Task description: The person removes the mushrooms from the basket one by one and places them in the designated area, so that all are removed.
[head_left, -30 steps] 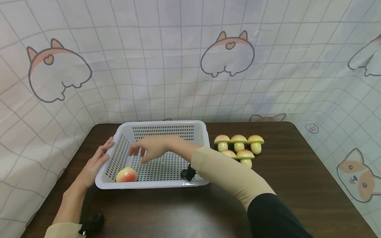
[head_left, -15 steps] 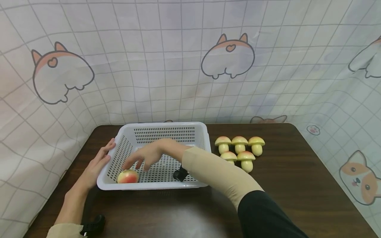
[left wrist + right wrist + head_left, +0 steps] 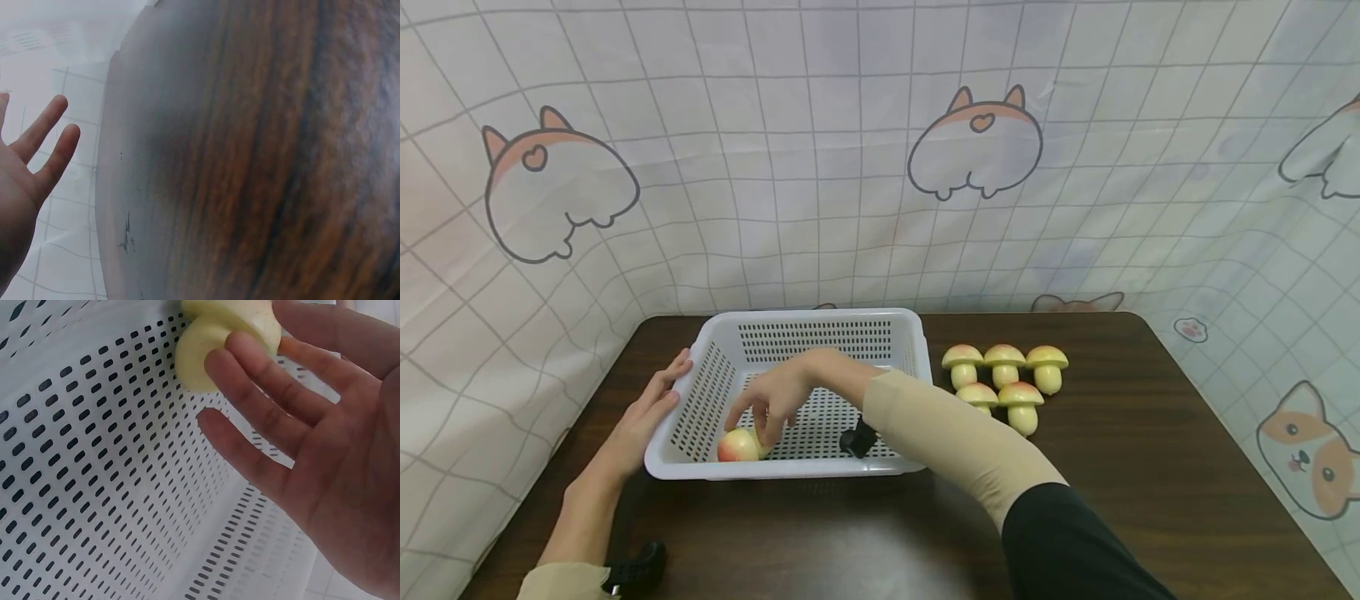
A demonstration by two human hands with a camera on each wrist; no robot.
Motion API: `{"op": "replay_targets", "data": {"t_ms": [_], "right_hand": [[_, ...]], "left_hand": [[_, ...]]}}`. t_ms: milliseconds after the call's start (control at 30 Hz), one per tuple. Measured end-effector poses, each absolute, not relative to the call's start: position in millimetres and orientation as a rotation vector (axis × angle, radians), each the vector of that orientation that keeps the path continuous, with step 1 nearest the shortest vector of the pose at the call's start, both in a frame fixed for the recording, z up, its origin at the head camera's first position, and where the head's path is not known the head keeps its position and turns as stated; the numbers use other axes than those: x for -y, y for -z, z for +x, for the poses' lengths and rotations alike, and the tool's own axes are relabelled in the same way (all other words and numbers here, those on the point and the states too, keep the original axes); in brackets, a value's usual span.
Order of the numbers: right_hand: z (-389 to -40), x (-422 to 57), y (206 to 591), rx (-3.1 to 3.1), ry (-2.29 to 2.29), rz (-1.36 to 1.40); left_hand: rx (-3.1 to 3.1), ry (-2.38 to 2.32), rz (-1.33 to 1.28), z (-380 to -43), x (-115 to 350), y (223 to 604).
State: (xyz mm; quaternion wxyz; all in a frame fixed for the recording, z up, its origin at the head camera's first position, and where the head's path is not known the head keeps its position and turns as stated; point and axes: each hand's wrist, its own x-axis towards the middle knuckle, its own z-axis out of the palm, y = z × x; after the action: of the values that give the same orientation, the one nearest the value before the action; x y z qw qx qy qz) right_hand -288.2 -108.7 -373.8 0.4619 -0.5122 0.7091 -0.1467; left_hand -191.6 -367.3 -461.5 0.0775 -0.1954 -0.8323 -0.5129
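A white slotted plastic basket [image 3: 790,470] sits on the dark table. In its front left corner lies a toy mushroom [image 3: 739,446] with a red-and-yellow cap and pale yellow stem. My right hand [image 3: 778,392] reaches down into the basket and pinches this mushroom between thumb and fingers. The right wrist view has the mushroom's stem [image 3: 195,357] at the fingertips, the cap partly behind the thumb. Against the outside of the basket's left wall rests my left hand [image 3: 638,423], fingers extended; the left wrist view catches only part of that hand [image 3: 22,181].
Several more toy mushrooms [image 3: 1020,408] stand in two rows on the table [image 3: 1120,467], right of the basket. A white grid-patterned cloth [image 3: 820,192] with cartoon dogs hangs behind and beside the table.
My right hand has come down from above the basket floor onto the mushroom. The mushroom has shifted slightly right and turned, its stem side now towards the right. The left hand stays at the wall.
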Motion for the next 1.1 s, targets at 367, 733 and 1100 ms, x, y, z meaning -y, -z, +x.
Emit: {"op": "replay_targets", "data": {"t_ms": [367, 733, 1100], "right_hand": [[-291, 105, 375, -1.841, 0.198, -1.385], [-289, 96, 381, -1.806, 0.134, -1.247], [-291, 94, 383, -1.795, 0.118, -1.23]], "left_hand": [[2.509, 1.525, -0.558, -191, 367, 461], [2.489, 1.558, -0.581, -191, 366, 463], [2.496, 1.551, -0.566, -191, 367, 462]]}}
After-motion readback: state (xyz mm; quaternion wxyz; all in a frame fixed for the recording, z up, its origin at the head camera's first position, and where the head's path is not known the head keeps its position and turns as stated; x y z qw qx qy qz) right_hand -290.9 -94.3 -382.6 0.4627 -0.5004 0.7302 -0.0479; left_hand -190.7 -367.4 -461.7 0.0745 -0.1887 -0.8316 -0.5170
